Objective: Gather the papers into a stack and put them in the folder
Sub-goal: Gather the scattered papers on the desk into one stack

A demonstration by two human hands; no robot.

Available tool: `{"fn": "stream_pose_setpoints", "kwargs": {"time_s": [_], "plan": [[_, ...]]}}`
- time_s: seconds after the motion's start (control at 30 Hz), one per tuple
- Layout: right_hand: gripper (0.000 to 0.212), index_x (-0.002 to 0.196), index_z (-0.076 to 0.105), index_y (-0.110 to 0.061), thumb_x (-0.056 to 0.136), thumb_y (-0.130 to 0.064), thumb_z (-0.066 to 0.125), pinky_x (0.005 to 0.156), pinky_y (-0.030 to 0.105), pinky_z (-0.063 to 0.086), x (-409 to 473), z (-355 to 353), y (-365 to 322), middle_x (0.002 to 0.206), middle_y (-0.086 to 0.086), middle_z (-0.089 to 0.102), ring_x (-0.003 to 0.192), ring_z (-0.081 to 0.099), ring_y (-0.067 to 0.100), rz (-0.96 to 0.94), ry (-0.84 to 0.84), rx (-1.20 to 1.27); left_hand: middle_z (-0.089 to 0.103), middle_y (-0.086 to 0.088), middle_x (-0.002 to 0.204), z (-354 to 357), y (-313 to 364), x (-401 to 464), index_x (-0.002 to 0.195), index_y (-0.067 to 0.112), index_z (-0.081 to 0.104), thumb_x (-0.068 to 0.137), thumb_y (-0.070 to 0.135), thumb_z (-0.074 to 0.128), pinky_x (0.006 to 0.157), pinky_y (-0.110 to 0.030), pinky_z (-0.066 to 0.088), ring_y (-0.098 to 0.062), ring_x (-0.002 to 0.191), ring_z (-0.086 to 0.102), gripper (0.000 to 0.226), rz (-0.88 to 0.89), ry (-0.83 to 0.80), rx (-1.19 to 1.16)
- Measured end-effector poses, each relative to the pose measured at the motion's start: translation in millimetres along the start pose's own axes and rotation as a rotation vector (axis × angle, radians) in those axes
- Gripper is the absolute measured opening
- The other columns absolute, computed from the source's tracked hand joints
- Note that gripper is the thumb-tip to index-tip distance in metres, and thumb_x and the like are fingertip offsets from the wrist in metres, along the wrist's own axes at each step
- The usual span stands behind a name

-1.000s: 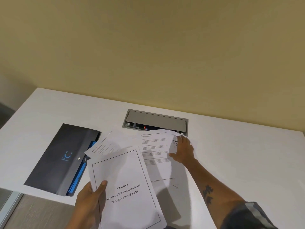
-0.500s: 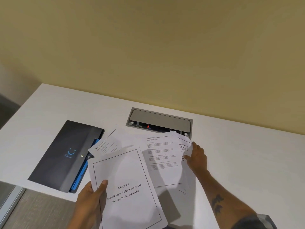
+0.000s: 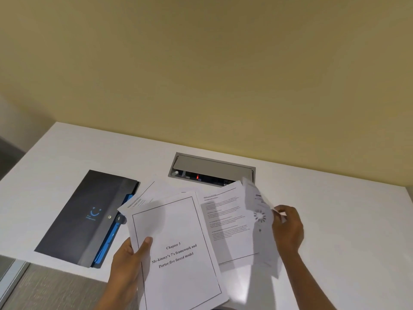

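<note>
Left hand point(image 3: 129, 265): closed on the near left edge of the title page point(image 3: 176, 253), thumb on top, fingers underneath; the page is held above the table edge and reads "Chapter 3, Mc-kinsey's 7's framework and Porter five forces model" inside a thin black border

Right hand point(image 3: 288, 229): fingers and thumb pinching the right edge of a loose sheet point(image 3: 259, 215); the sheet is lifted and tilted up on its side, curling, with small print and a round dotted mark on it, blurred

Text page point(image 3: 225, 218): lies flat on the table between the title page and the lifted sheet; covered in lines of small print, with its left edge under the title page

Fourth sheet point(image 3: 143, 198): lies flat behind the title page, its far corner showing, its left corner overlapping the right edge of the folder

Folder point(image 3: 89, 215): dark grey, closed flap with a snap button, blue smile mark on the cover, blue inner pockets showing along its right side; lies flat on the left of the table, near corner at the table edge, touched by neither hand

Table point(image 3: 335, 220): white, set against a yellow-beige wall point(image 3: 201, 74)

Cable box point(image 3: 212, 170): grey, recessed in the table behind the papers, lid raised, a small red light inside; its near right corner is hidden by the lifted sheet
</note>
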State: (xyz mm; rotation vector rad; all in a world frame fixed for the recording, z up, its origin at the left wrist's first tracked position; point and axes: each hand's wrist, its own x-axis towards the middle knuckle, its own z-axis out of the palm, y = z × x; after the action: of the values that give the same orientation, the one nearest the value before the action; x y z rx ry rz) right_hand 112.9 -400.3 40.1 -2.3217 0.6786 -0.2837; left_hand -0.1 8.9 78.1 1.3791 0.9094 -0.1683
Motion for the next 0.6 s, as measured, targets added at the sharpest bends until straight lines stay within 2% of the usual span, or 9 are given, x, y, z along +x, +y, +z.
{"fn": "stream_pose_setpoints", "kwargs": {"time_s": [0.13, 0.27, 0.33, 0.4, 0.47, 0.53, 0.6], "plan": [[0.025, 0.116, 0.065, -0.025, 0.094, -0.014, 0.067, 0.072, 0.028, 0.043, 17.5, -39.9, -3.4, 0.105, -0.001, 0.078, 0.085, 0.072, 0.032, -0.058, 0.172, -0.071, 0.084, 0.0, 0.109, 2.5, 7.4, -1.3, 0.109, 0.037, 0.076, 0.096, 0.03, 0.074, 0.091, -0.057, 0.062, -0.027, 0.097, 0.082, 0.015, 0.045, -0.046, -0.033], [0.022, 0.122, 0.065, -0.023, 0.1, -0.021, 0.064, 0.075, 0.028, 0.044, 34.3, -82.3, -16.7, 0.113, 0.0, 0.079, 0.095, 0.074, 0.031, -0.15, 0.318, -0.06, 0.083, -0.004, 0.113, 4.1, 17.1, -0.3, 0.109, 0.036, 0.077, 0.096, 0.028, 0.074, 0.091, -0.058, 0.061, -0.03, 0.098, 0.082, 0.016, 0.069, -0.079, -0.069], [0.02, 0.122, 0.065, -0.021, 0.102, -0.021, 0.063, 0.074, 0.025, 0.04, 40.2, -98.0, -26.0, 0.113, 0.0, 0.078, 0.094, 0.073, 0.029, -0.203, 0.37, -0.037, 0.083, -0.004, 0.114, 5.4, 22.3, 0.7, 0.108, 0.037, 0.078, 0.095, 0.028, 0.074, 0.092, -0.058, 0.061, -0.032, 0.1, 0.081, 0.016, 0.08, -0.098, -0.086], [0.018, 0.12, 0.065, -0.024, 0.102, -0.021, 0.061, 0.072, 0.02, 0.038, 42.8, -108.6, -36.7, 0.105, -0.006, 0.077, 0.087, 0.068, 0.02, -0.237, 0.341, 0.022, 0.082, -0.006, 0.117, 6.7, 27.2, 1.1, 0.113, 0.035, 0.077, 0.095, 0.029, 0.074, 0.094, -0.06, 0.059, -0.034, 0.103, 0.08, 0.019, 0.086, -0.13, -0.098], [0.017, 0.116, 0.064, -0.026, 0.101, -0.019, 0.06, 0.067, 0.011, 0.038, 39.7, -112.6, -48.6, 0.094, -0.02, 0.07, 0.078, 0.061, 0.008, -0.272, 0.237, 0.117, 0.082, -0.006, 0.118, 9.5, 32.2, 0.4, 0.118, 0.033, 0.075, 0.095, 0.03, 0.074, 0.093, -0.06, 0.06, -0.033, 0.102, 0.08, 0.024, 0.091, -0.16, -0.109], [0.015, 0.11, 0.068, -0.027, 0.1, -0.017, 0.063, 0.069, -0.001, 0.04, 31.0, -110.8, -61.5, 0.093, -0.034, 0.068, 0.081, 0.064, -0.005, -0.342, 0.114, 0.192, 0.082, -0.006, 0.118, 14.5, 37.7, -1.2, 0.122, 0.03, 0.073, 0.094, 0.028, 0.074, 0.091, -0.059, 0.061, -0.033, 0.102, 0.08, 0.028, 0.094, -0.189, -0.113], [0.018, 0.102, 0.069, -0.033, 0.1, -0.016, 0.068, 0.07, -0.003, 0.041, 18.1, -103.3, -75.7, 0.094, -0.034, 0.071, 0.081, 0.065, -0.015, -0.408, -0.015, 0.236, 0.081, -0.007, 0.118, 21.4, 43.2, -4.3, 0.126, 0.026, 0.071, 0.094, 0.025, 0.073, 0.09, -0.058, 0.062, -0.033, 0.103, 0.08, 0.031, 0.097, -0.228, -0.118]]}}
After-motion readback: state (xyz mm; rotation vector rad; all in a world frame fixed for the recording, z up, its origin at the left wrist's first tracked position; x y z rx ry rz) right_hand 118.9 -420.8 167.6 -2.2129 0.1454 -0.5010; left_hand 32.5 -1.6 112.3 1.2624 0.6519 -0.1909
